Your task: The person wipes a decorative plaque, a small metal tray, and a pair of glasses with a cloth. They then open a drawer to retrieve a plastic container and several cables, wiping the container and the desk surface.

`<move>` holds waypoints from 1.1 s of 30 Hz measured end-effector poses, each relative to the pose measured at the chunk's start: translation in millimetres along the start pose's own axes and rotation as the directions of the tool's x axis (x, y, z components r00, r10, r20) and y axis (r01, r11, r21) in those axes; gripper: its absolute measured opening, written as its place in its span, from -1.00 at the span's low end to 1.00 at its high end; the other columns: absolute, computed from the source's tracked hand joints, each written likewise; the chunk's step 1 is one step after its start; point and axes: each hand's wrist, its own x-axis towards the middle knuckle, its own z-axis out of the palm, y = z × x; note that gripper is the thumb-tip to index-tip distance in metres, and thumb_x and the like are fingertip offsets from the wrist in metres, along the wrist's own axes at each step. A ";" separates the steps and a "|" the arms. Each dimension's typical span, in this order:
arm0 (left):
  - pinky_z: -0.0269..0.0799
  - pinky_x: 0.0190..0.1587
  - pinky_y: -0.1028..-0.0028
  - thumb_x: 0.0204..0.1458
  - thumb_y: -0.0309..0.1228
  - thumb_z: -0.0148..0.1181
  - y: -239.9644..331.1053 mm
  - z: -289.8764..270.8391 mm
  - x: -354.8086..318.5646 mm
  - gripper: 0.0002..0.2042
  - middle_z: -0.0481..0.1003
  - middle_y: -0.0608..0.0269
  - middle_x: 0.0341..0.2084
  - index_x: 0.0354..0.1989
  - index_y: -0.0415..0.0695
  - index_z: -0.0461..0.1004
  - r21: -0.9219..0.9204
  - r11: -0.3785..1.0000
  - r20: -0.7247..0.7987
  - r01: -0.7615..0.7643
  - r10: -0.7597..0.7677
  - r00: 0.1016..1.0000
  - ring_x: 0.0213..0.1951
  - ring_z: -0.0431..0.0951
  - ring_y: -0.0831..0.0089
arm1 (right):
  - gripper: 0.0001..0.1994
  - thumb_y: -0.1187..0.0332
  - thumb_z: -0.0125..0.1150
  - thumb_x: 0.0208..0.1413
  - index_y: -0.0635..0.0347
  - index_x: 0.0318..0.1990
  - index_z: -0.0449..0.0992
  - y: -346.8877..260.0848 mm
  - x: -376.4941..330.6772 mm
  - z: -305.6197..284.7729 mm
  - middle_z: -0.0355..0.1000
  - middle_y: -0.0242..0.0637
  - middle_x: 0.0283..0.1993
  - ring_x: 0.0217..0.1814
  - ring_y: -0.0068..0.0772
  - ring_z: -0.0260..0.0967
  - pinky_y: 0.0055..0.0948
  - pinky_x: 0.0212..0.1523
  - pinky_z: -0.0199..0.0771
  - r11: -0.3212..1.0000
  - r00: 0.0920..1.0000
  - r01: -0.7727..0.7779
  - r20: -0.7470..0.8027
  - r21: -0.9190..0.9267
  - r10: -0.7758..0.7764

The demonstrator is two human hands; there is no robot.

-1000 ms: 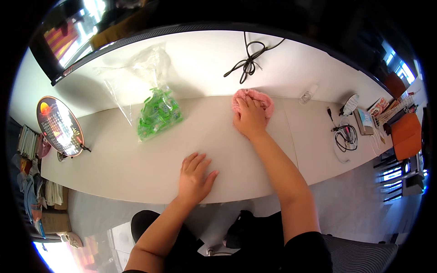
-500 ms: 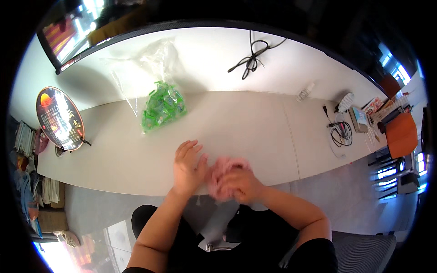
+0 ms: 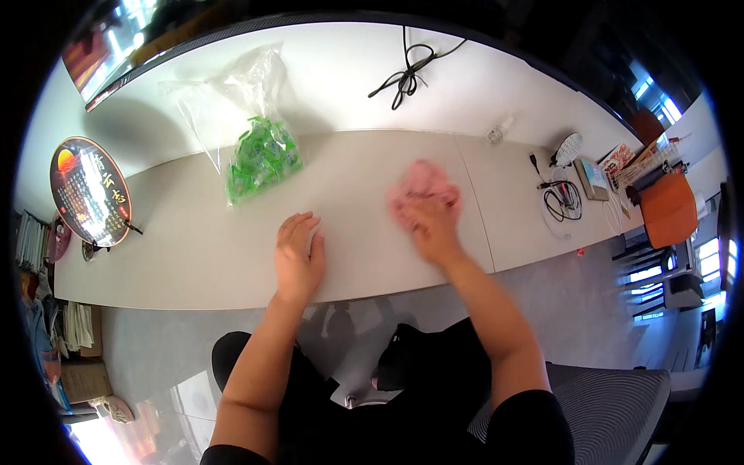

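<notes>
A crumpled pink cloth (image 3: pixel 425 188) lies under my right hand (image 3: pixel 434 226), on the right half of the pale tabletop (image 3: pixel 364 225). The fingers of that hand press into the cloth, and both are slightly blurred. My left hand (image 3: pixel 301 252) is over the table near its front edge, fingers stretched out and thumb apart, with nothing in it. Beyond the left hand stands a clear plastic bag (image 3: pixel 260 85) with small green packets (image 3: pixel 263 159) gathered in its bottom.
An oval plaque on a stand (image 3: pixel 91 192) occupies the table's left end. At the right are a small clear bottle (image 3: pixel 498 130), coiled cables (image 3: pixel 562 200) and a white round-headed object (image 3: pixel 567 149). A tied black cord (image 3: pixel 407 77) hangs against the white back panel. An orange chair (image 3: pixel 668 209) stands farther right.
My right hand has carried the pink cloth from the table's front edge forward and to the right. My left hand now sits apart from it. The whole view has shifted a little.
</notes>
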 end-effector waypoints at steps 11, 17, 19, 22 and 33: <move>0.38 -0.04 0.42 0.14 -0.42 0.04 -17.3 -43.7 9.7 -0.78 0.53 0.01 -0.23 -0.12 -0.26 0.49 -0.139 0.903 -0.101 0.407 -0.422 0.901 -0.12 0.52 0.32 | -0.62 0.46 0.08 -0.21 0.06 -0.11 0.48 -201.2 -65.5 33.3 0.34 -0.19 0.07 0.16 -0.12 0.22 -0.19 0.06 0.23 0.862 0.940 0.294 0.037 0.413 -0.339; 0.35 -0.33 0.53 0.16 -0.32 0.08 -23.7 -55.7 11.8 -0.75 0.54 0.23 -0.33 -0.14 -0.24 0.51 -0.338 0.870 -0.225 0.360 -0.446 0.867 -0.46 0.42 0.58 | -0.63 0.28 0.14 -0.12 -0.12 -0.06 0.43 -190.4 -24.4 92.3 0.25 -0.30 0.16 0.07 -0.22 0.24 -0.21 0.02 0.22 0.873 0.888 0.445 -0.027 -0.200 -0.459; 0.35 -0.33 0.52 0.14 -0.30 0.10 -11.5 -45.1 6.2 -0.74 0.54 0.20 -0.31 -0.14 -0.24 0.51 -0.237 0.874 -0.126 0.424 -0.461 0.879 -0.46 0.42 0.54 | -0.65 0.28 0.08 -0.08 -0.18 -0.06 0.43 -170.5 -36.0 81.8 0.29 -0.33 0.09 0.07 -0.25 0.25 -0.19 0.02 0.21 0.900 0.928 0.370 0.056 -0.230 -0.368; 0.40 -0.24 0.48 0.09 -0.30 0.14 10.2 -27.0 -6.1 -0.73 0.54 0.12 -0.27 -0.15 -0.24 0.51 -0.063 0.914 0.027 0.400 -0.399 0.917 -0.34 0.48 0.42 | -0.67 0.26 0.09 -0.09 -0.19 -0.08 0.45 -125.4 -59.1 39.3 0.36 -0.46 -0.01 0.02 -0.34 0.29 -0.23 0.02 0.23 0.916 0.955 0.271 -0.034 -0.297 -0.293; 0.37 0.00 0.30 0.00 -0.37 0.21 29.7 26.8 -40.7 -0.74 0.51 -0.03 -0.16 -0.18 -0.26 0.50 -0.079 0.997 0.250 -0.025 0.044 0.967 -0.05 0.47 0.05 | -0.68 0.47 -0.03 0.03 -0.03 -0.05 0.46 63.0 -184.5 -103.9 0.39 -0.43 -0.27 -0.30 -0.55 0.36 -0.50 -0.32 0.34 0.950 0.826 -0.300 -0.523 -0.090 0.211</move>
